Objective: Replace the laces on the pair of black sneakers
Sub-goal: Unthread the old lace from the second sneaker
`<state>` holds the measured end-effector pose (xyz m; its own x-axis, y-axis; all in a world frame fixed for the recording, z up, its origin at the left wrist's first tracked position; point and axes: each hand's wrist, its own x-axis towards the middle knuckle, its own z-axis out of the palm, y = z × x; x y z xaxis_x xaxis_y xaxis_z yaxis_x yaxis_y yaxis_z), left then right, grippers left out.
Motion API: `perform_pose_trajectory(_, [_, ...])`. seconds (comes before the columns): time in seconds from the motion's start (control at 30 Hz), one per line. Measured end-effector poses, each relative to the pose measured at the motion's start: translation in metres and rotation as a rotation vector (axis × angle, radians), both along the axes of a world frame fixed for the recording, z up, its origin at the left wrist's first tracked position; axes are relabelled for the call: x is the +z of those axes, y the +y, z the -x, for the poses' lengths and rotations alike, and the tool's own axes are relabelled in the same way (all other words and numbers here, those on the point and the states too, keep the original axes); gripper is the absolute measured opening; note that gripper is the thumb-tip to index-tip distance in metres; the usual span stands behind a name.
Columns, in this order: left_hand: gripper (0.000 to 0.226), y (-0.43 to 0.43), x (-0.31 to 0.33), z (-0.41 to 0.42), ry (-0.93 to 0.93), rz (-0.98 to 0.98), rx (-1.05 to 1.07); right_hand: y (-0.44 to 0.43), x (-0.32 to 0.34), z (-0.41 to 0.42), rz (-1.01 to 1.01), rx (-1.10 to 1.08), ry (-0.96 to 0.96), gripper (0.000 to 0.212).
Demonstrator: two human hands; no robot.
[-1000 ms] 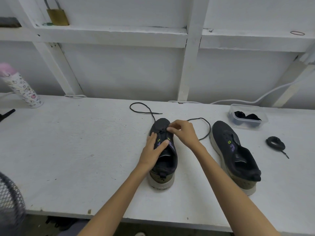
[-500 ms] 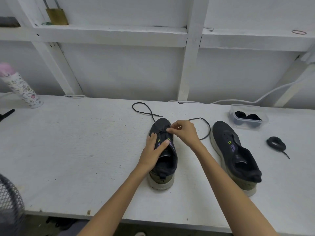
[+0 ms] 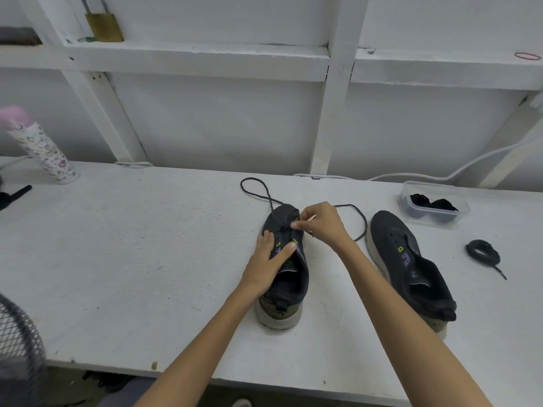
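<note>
A black sneaker [image 3: 289,277] stands mid-table with its heel toward me. My left hand [image 3: 269,264] grips its left side, thumb across the tongue. My right hand [image 3: 321,226] pinches the black lace [image 3: 360,220] at the eyelets near the toe. One end of the lace loops past the toe on the left, the other curves off to the right. The second black sneaker [image 3: 408,265] lies to the right with no lace in it. A coiled black lace [image 3: 482,252] rests further right.
A clear plastic tub [image 3: 435,205] holding black laces sits at the back right. A patterned bottle with a pink cap [image 3: 41,148] stands at the far left. A mesh fan guard [image 3: 17,353] fills the lower left corner. A white cable [image 3: 440,173] runs along the wall.
My right hand has shifted slightly toward the toe while pinching the lace, and the left loop of lace has drawn in a little. My left hand stays on the sneaker.
</note>
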<state>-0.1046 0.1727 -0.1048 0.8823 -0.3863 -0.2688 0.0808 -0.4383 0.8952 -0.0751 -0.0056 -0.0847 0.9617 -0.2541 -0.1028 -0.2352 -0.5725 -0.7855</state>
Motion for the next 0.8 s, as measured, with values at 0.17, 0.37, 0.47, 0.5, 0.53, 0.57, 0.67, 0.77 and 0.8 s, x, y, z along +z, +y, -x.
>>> perform_pose_trajectory(0.17, [0.082, -0.001, 0.0, 0.0, 0.012, 0.005, 0.008, -0.008, 0.013, -0.006, -0.173, -0.124, -0.148, 0.018])
perform_pose_trajectory(0.37, [0.081, -0.002, 0.0, 0.001, 0.0, -0.003, 0.021, -0.002, 0.007, -0.001, -0.033, 0.05, 0.023, 0.017])
perform_pose_trajectory(0.47, [0.081, -0.002, 0.0, 0.002, 0.004, 0.002, 0.026, -0.006, 0.018, -0.004, -0.222, -0.127, -0.179, 0.011])
perform_pose_trajectory(0.5, [0.081, -0.002, 0.0, 0.002, 0.006, 0.006, 0.028, -0.008, 0.021, -0.004, -0.326, -0.188, -0.228, 0.011])
perform_pose_trajectory(0.53, [0.081, -0.002, 0.0, 0.002, 0.008, 0.009, 0.03, -0.009, 0.022, -0.002, -0.404, -0.209, -0.236, 0.011])
perform_pose_trajectory(0.57, [0.081, -0.002, 0.0, 0.002, 0.006, 0.012, 0.031, -0.008, 0.021, 0.001, -0.434, -0.187, -0.204, 0.011])
perform_pose_trajectory(0.67, [0.08, -0.002, 0.001, 0.002, -0.004, 0.01, 0.036, -0.001, 0.006, 0.01, -0.313, -0.032, -0.007, 0.018])
perform_pose_trajectory(0.77, [0.08, -0.002, 0.001, 0.002, -0.005, 0.01, 0.035, -0.002, 0.005, 0.008, -0.279, -0.083, -0.071, 0.014])
perform_pose_trajectory(0.8, [0.081, -0.001, 0.0, 0.002, 0.0, 0.014, 0.035, -0.004, 0.008, 0.005, -0.328, -0.153, -0.139, 0.014])
